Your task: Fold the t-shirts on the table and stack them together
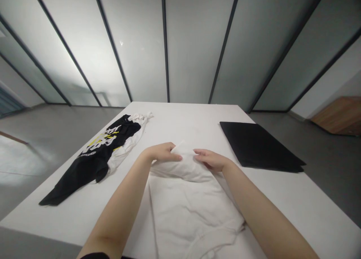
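A white T-shirt (191, 202) lies on the table in front of me, its sides folded in and its curved neckline at the near end. The far end is lifted and bunched up between my hands. My left hand (165, 152) grips the left side of that end, thumb on top and the other fingers partly hidden by cloth. On the right side, my right hand (210, 159) pinches the same raised end, its thumb and forefinger at the fabric. A small peak of cloth stands up between the two hands.
Along the left of the white table (186, 118) lies a black T-shirt (96, 151) with white and yellow lettering, white cloth (124, 153) beside it. Flat black boards (256, 146) rest at the right edge. Behind stands a frosted glass partition (194, 44).
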`<state>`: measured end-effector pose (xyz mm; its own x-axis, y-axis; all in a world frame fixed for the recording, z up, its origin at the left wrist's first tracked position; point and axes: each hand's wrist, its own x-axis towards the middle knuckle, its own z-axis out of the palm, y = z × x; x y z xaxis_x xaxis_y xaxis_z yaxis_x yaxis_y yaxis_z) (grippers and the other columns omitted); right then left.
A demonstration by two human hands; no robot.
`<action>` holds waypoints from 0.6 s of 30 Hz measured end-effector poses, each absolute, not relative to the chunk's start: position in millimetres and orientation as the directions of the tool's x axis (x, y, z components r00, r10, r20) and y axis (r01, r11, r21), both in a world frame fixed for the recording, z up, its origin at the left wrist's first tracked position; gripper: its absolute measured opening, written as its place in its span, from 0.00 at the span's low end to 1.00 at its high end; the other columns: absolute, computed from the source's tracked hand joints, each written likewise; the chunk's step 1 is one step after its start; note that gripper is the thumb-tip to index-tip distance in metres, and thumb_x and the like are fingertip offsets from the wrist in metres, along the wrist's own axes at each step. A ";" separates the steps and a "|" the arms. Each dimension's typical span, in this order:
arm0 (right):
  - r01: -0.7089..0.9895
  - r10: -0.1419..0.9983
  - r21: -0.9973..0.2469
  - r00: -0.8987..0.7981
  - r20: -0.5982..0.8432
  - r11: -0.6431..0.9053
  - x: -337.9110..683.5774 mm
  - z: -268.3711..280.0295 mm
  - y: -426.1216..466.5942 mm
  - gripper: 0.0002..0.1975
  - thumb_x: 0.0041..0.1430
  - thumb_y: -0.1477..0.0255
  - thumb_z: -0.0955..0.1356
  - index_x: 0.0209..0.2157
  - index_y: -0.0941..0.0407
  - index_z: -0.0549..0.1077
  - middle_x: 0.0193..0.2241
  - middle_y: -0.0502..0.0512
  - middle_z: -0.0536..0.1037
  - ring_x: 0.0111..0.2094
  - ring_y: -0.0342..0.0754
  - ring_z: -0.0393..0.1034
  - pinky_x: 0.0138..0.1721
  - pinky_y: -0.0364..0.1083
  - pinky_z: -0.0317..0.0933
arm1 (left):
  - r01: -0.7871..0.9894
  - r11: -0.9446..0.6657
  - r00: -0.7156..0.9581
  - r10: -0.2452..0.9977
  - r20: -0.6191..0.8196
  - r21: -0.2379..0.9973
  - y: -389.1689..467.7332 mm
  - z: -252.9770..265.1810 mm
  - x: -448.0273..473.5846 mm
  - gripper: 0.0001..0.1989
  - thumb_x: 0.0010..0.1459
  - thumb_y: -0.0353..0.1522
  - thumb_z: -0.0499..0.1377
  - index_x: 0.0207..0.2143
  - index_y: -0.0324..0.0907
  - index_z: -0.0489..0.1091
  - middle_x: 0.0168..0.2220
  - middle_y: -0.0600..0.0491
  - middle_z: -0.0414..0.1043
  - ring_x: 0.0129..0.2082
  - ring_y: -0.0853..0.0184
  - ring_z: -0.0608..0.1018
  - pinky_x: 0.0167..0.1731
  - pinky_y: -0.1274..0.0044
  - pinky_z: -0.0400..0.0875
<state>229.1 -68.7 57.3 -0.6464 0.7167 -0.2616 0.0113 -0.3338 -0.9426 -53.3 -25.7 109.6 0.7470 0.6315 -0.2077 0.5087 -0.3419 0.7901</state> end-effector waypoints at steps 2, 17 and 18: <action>0.029 0.710 -0.925 -0.632 -0.310 -0.378 237.6 52.3 -69.2 0.25 0.56 0.60 0.78 0.52 0.55 0.79 0.51 0.61 0.84 0.49 0.55 0.81 0.54 0.51 0.72 | 0.523 -0.293 0.653 0.742 -0.154 0.800 -17.7 100.6 -59.9 0.23 0.58 0.50 0.63 0.40 0.39 0.82 0.38 0.52 0.82 0.38 0.59 0.80 0.36 0.76 0.72; -0.093 0.872 -0.889 -0.262 -0.413 -0.448 229.7 22.9 -50.9 0.13 0.59 0.72 0.78 0.44 0.60 0.79 0.42 0.64 0.86 0.36 0.52 0.82 0.37 0.47 0.79 | 0.775 0.083 -0.095 0.995 -0.015 0.626 25.3 59.0 -142.3 0.14 0.60 0.40 0.61 0.39 0.40 0.80 0.39 0.47 0.84 0.43 0.54 0.84 0.45 0.71 0.75; -0.079 0.888 -0.899 -0.214 -0.406 -0.430 223.9 20.6 -50.9 0.12 0.58 0.73 0.78 0.43 0.59 0.79 0.41 0.63 0.86 0.35 0.52 0.82 0.35 0.47 0.79 | 0.769 0.078 -0.096 0.995 -0.006 0.634 25.3 58.6 -143.7 0.14 0.59 0.40 0.61 0.39 0.40 0.80 0.38 0.48 0.84 0.43 0.54 0.84 0.45 0.71 0.75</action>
<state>223.9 -50.9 20.6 -0.2138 0.8884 -0.4062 -0.0795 -0.4303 -0.8992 -143.7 25.3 58.6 -0.0958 0.9954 -0.0057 0.7695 0.0776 0.6339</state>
